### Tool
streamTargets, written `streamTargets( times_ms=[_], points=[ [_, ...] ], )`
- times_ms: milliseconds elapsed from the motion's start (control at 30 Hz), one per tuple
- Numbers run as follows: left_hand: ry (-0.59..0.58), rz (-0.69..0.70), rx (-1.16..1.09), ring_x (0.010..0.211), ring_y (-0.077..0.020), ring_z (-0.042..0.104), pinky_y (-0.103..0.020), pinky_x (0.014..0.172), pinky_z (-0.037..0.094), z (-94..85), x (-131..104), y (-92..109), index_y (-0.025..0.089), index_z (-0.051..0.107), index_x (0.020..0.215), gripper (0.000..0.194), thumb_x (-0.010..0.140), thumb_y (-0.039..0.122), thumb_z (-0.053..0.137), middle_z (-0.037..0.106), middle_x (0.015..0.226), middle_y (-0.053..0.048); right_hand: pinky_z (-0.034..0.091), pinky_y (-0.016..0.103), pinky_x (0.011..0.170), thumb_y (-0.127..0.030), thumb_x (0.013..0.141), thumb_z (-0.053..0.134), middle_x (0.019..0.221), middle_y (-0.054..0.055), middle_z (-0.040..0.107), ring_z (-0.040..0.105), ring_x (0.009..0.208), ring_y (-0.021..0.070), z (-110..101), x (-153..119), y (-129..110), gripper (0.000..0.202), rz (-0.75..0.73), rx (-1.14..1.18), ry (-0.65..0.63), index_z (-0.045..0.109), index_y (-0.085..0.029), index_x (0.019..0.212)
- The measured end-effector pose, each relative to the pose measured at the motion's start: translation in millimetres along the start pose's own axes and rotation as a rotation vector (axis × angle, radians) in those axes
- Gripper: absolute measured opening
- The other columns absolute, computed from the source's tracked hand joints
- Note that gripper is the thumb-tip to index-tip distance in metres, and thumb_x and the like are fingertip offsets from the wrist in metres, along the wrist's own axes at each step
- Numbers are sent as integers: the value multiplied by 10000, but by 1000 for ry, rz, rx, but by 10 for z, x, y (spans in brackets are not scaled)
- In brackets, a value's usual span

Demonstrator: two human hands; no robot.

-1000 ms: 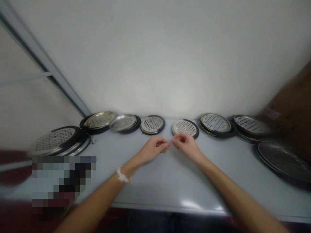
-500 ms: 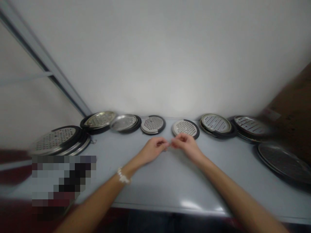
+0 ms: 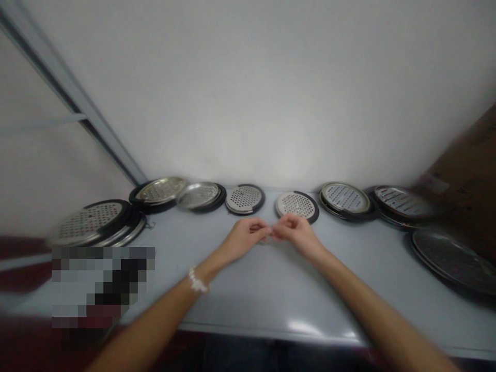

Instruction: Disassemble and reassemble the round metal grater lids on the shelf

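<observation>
My left hand [image 3: 248,236] and my right hand [image 3: 295,233] meet above the middle of the table, fingertips pinched and touching or almost touching. Whatever lies between the fingertips, if anything, is too small to make out. Just behind my right hand lies a round perforated metal grater disc [image 3: 295,203] with a black rim along one side. A similar round grater disc [image 3: 245,198] rests beyond my left hand. A white bracelet [image 3: 197,280] circles my left wrist.
Along the wall at the back left sit a stack of round graters [image 3: 91,222], a yellowish-edged one [image 3: 163,190] and a shiny one [image 3: 199,196]. Slotted round graters [image 3: 344,200] [image 3: 403,201] and a dark disc [image 3: 453,258] line the right. A cardboard box [image 3: 468,170] stands at far right.
My right hand has moved slightly left, so its fingertips now come up to those of my left hand. The grater discs have stayed in place.
</observation>
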State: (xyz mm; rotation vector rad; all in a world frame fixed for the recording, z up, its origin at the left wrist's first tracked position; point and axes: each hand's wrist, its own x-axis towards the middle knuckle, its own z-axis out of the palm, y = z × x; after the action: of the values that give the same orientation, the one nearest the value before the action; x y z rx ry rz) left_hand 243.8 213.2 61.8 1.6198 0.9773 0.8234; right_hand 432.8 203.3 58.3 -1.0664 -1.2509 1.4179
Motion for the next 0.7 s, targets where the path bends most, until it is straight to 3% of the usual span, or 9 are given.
streamTargets(
  times_ms=[133,500,700],
  points=[
    [3,5,-20,750,-173,695,-309,752,550,2,3,1,125,710,849,191,837,315,697,751,811,-75,515,274,570,-467,660,819,603,9,697,652,564,153,15,-2,13,360,-12,-30,-30,586,-194,686],
    [-72,34,12,853,-199,717,-326,841,543,46,-30,30,145,753,895,134,807,234,705,782,894,-78,486,260,552,-313,635,785,561,-1,681,622,539,144,-8,15,21,258,-20,-84,88,549,-208,623],
    [-1,205,355,807,-183,688,-289,784,506,62,-55,55,192,771,918,139,885,248,648,781,895,-38,490,247,547,-269,593,797,556,5,689,631,528,135,-9,14,42,259,61,61,93,548,-199,607]
  ],
)
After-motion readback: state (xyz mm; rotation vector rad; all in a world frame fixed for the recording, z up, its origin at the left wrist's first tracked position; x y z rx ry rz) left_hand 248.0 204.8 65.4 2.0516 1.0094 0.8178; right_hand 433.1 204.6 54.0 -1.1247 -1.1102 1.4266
